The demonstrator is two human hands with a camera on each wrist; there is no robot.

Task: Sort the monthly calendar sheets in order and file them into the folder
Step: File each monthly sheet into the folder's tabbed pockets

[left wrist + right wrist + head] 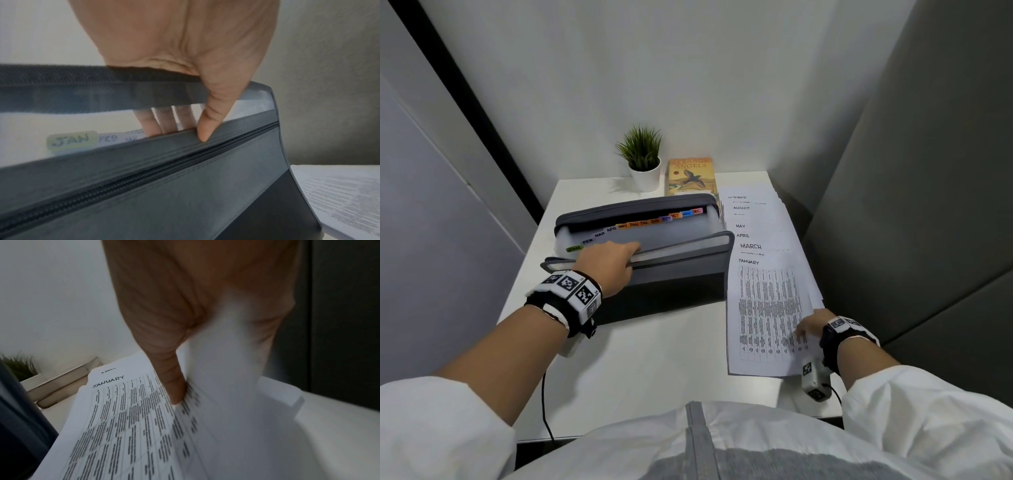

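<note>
A grey expanding folder (681, 270) stands open on the white table, its month tabs running from JAN (574, 248) to DEC. My left hand (631, 255) pinches its front wall (205, 170): fingers (152, 126) inside behind the JAN tab (72, 140), thumb on the outer rim. To the right lies a fanned stack of calendar sheets (751, 226) with headings staggered, the JANUARY sheet (767, 308) on top. My right hand (806, 329) pinches that sheet's near right edge (127, 418); the thumb (174, 386) presses on top and the lifted edge hides the fingers.
A small potted plant (643, 164) and a book (691, 176) stand behind the folder at the table's back. Grey partition walls (911, 205) close in on the right and left. A black cable (544, 404) hangs off the near table edge.
</note>
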